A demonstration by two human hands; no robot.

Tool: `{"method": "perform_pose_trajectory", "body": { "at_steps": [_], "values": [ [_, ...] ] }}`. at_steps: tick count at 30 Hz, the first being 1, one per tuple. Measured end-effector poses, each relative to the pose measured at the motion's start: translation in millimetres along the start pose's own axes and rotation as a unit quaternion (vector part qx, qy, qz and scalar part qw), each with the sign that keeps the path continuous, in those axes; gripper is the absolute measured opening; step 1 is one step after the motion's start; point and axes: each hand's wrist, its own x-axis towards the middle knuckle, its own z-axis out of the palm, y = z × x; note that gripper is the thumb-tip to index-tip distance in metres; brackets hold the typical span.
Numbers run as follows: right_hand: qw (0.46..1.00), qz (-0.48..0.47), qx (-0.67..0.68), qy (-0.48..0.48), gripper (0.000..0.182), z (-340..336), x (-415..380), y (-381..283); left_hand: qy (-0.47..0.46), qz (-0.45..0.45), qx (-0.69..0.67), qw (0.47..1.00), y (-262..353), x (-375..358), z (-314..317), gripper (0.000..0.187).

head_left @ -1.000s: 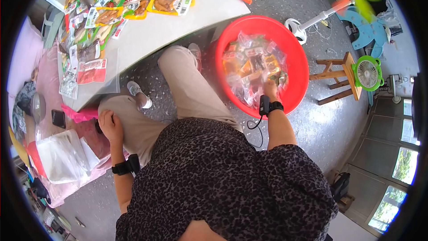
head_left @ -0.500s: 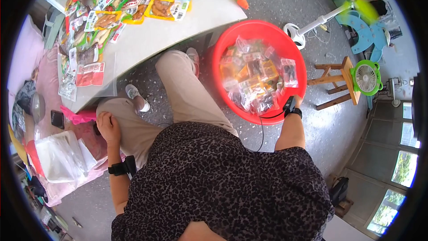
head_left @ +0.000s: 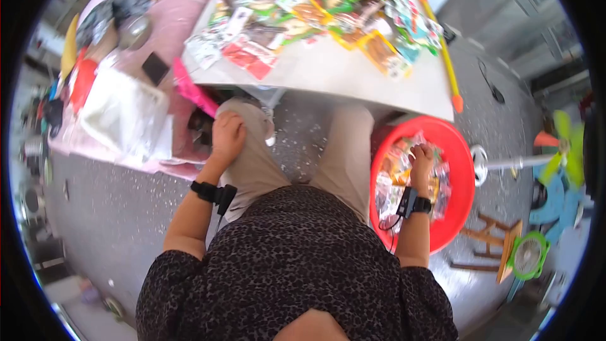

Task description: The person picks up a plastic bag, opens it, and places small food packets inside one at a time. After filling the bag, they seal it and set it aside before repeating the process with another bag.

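Note:
My left hand [head_left: 228,135] lies on my trouser knee beside the pink plastic piece [head_left: 192,88], its fingers loosely spread and nothing in them. Over the red tub [head_left: 464,186] on the floor at the right is my right hand [head_left: 421,160], its fingers curled together; whether anything is between them is too blurred to tell. Below it, many small sealed food packets [head_left: 389,183] fill the tub. More packets [head_left: 297,9] are heaped on the white table, with a red one [head_left: 250,57] near its front left edge.
A yellow stick [head_left: 442,44] with an orange tip lies along the table's right edge. On the pink cloth at the left are a white tray [head_left: 123,110] in clear plastic and a dark phone [head_left: 155,68]. A wooden stool [head_left: 505,249] and green fan [head_left: 529,256] stand at the right.
The view has turned, bringing the table to the middle. My right hand has moved from the tub's rim to above the packets inside. My left hand stays on the knee.

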Motion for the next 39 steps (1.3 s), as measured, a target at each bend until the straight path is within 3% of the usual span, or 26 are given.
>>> {"method": "perform_pose_trajectory", "body": {
  "at_steps": [3,5,9,10,13,19,21,26,33,36,39],
  "values": [
    [0.986,-0.074,-0.067,-0.133,0.011,65.2,-14.7,-23.7,0.022,-0.031,-0.029,0.999,-9.2,-5.5,-6.1,0.013],
    [0.955,-0.177,-0.148,-0.185,0.015,95.0,-14.0,-10.2,0.052,-0.049,-0.018,0.997,-13.0,-5.8,-20.6,0.012],
    [0.888,-0.347,-0.233,-0.191,0.018,142.8,-46.3,-8.7,0.12,-0.066,0.027,0.99,-31.1,0.3,-62.9,0.013],
    [0.829,-0.453,-0.27,-0.186,0.018,146.1,-48.7,-9.6,0.15,-0.064,0.039,0.986,-37.5,2.5,-74.8,0.013],
    [0.788,-0.506,-0.297,-0.189,0.019,151.6,-53.5,-12.0,0.202,-0.075,0.098,0.972,-56.4,10.5,-114.0,0.012],
    [0.774,-0.521,-0.311,-0.179,0.016,154.7,-51.6,-12.2,0.248,-0.225,0.253,0.908,-151.5,-2.3,-171.5,0.022],
    [0.768,-0.528,-0.317,-0.174,0.016,154.7,-50.4,-11.8,0.187,-0.325,0.279,0.884,-188.2,-9.4,-182.8,0.033],
    [0.774,-0.523,-0.316,-0.168,0.015,154.9,-51.3,-12.8,-0.043,-0.49,0.194,0.849,-224.7,-24.3,-189.8,0.034],
    [0.772,-0.531,-0.309,-0.162,0.014,153.7,-53.2,-14.8,0.045,-0.458,0.2,0.865,-228.8,-24.4,-194.9,0.028],
    [0.776,-0.523,-0.308,-0.169,0.014,154.4,-54.3,-17.1,0.091,-0.434,0.192,0.875,-192.7,-6.4,-206.8,0.028],
    [0.777,-0.516,-0.316,-0.173,0.015,155.1,-58.4,-19.7,0.107,-0.409,0.094,0.901,-144.4,14.8,-209.1,0.028]
  ]
}}
